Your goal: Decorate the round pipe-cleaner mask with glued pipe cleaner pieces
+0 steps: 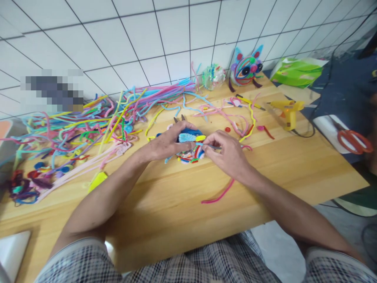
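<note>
Near the middle of the table lies a small craft piece (194, 159) covered in coloured pipe cleaners, with dark blue, light blue, yellow and red parts. My left hand (169, 141) is wrapped over its left side and steadies it. At its right side, the fingertips of my right hand (225, 151) pinch a thin blue pipe cleaner (199, 144) against the piece. The underside of the piece is hidden. Two dark pointed tips, perhaps of pliers (179, 117), stick out behind my left hand. A pink pipe cleaner (219, 196) lies on the wood close to my right wrist.
A heap of loose pipe cleaners (118, 114) spreads across the left and back. Against the tiled wall stand a decorated cat-face mask (246, 70) and a clear ball (213, 76). To the right are a yellow glue gun (290, 114), red-handled scissors (353, 140) and a green packet (299, 72).
</note>
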`<state>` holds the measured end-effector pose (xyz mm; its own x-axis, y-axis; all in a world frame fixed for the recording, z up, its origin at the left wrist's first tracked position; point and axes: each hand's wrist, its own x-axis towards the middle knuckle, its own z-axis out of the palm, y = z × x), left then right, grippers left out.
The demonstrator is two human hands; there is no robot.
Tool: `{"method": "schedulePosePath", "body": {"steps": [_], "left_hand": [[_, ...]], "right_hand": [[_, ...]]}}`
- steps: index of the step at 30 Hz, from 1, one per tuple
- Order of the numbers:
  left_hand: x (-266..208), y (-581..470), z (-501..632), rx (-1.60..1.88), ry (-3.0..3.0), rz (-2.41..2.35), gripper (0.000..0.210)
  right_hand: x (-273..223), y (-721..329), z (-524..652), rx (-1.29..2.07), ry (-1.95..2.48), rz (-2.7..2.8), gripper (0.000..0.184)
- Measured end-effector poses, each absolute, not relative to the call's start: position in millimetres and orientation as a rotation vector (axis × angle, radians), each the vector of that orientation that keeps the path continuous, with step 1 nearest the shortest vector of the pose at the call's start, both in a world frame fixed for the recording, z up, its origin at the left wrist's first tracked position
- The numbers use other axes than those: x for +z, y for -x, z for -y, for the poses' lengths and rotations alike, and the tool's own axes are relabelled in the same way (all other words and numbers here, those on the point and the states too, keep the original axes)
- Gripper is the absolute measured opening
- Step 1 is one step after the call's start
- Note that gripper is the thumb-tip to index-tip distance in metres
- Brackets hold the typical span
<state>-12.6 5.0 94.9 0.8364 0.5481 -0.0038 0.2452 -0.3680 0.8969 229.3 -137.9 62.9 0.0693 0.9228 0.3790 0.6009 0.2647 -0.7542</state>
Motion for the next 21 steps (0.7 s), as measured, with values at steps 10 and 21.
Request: {"method": "schedulePosePath", "body": {"steps": [10,21], "left_hand": [[95.9,11.9,-2.1,0.384,-2.043,-0.586,0.056],[95.3,7.9,3.9,0.403,-2.064,-0.628,0.050]], "right_hand": [[57.3,-224.8,130.6,0.520,1.452,1.541,0.015],[59.8,-218.2,125.3,0.485,1.491,1.474,0.022]]}}
